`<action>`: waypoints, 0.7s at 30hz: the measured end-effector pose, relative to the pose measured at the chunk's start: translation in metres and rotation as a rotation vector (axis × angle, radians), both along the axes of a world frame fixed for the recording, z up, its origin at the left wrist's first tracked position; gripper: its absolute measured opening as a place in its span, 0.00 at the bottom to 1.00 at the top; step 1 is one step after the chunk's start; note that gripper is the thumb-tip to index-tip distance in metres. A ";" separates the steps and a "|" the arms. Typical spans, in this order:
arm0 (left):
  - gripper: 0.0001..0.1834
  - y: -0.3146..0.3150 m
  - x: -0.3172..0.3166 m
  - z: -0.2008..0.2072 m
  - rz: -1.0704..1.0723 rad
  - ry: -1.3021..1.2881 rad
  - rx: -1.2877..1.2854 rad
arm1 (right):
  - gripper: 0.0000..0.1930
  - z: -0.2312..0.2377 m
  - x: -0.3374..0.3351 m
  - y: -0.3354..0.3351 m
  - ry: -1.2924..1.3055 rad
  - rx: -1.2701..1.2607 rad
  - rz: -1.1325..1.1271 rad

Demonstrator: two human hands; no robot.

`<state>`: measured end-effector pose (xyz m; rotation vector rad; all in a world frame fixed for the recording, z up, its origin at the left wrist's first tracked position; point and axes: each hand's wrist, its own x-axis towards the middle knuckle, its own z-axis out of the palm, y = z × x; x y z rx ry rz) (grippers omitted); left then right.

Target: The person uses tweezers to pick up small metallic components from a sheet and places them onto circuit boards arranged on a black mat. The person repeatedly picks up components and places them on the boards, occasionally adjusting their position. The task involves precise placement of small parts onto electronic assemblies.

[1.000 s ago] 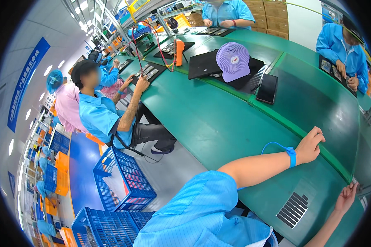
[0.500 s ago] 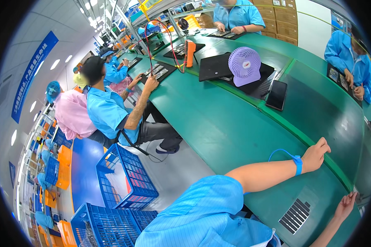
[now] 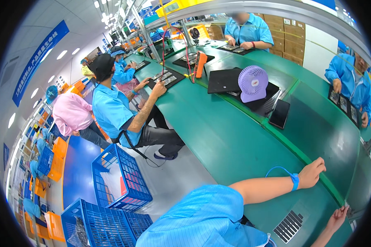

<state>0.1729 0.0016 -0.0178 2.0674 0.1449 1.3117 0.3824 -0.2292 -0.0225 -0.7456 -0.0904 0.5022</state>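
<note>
My left hand (image 3: pixel 312 173), with a blue wrist strap (image 3: pixel 295 181) on it, is over the green bench beside the raised green strip (image 3: pixel 294 150). Its fingers are curled in, and whatever they may hold is hidden. Farther down the same strip, near its right end, my right hand (image 3: pixel 337 218) has its fingertips pinched together. A small pale bit shows at those fingertips, too small to name. On the bench between my forearms lies a pale sheet with a row of dark strips (image 3: pixel 288 226).
A black phone (image 3: pixel 279 114), a purple fan (image 3: pixel 252 82) and a black mat (image 3: pixel 222 80) stand farther up the bench, near an orange meter (image 3: pixel 200 64). Co-workers in blue sit along the bench, one nearby (image 3: pixel 113 109). Blue crates (image 3: pixel 121 177) stand on the floor at left.
The whole view has shifted, so the bench things sit lower and the overhead frame shows more. Both my hands stay along the strip; the left fingers look more curled.
</note>
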 end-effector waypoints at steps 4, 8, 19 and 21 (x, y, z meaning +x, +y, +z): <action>0.17 -0.001 -0.001 0.000 -0.003 -0.001 -0.015 | 0.12 -0.006 0.011 -0.004 -0.032 -0.025 -0.033; 0.18 0.001 -0.004 -0.001 0.012 -0.017 -0.060 | 0.11 -0.015 0.024 -0.011 -0.046 -0.028 -0.037; 0.19 0.016 -0.008 -0.004 0.067 -0.020 -0.193 | 0.11 -0.009 0.023 -0.010 0.002 0.013 -0.002; 0.19 0.017 -0.005 -0.007 0.097 -0.003 -0.212 | 0.11 -0.006 0.021 -0.011 -0.011 0.024 0.017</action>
